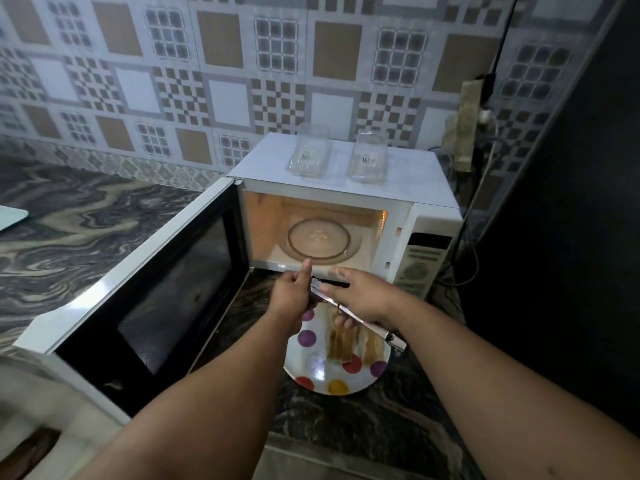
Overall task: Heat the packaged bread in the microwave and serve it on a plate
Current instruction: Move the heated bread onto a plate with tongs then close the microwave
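The white microwave [426, 216] stands with its door [166, 289] swung wide to the left. The light is on inside and the glass turntable [320, 242] is bare. In front of it, a polka-dot plate [313, 367] on the counter carries toasted bread slices [343, 341]. Above the plate, my right hand [363, 294] grips a long silvery metal tool [377, 332] that looks like tongs. My left hand [291, 292] curls round the tool's far tip, thumb pointing up. My hands hide part of the bread.
Two clear glass containers [310, 154] [369, 157] sit on top of the microwave. A power cord and socket [485, 112] hang at the right beside a dark surface [571, 237]. The marbled counter [86, 216] stretches left, with a pale board [10, 216] at its edge.
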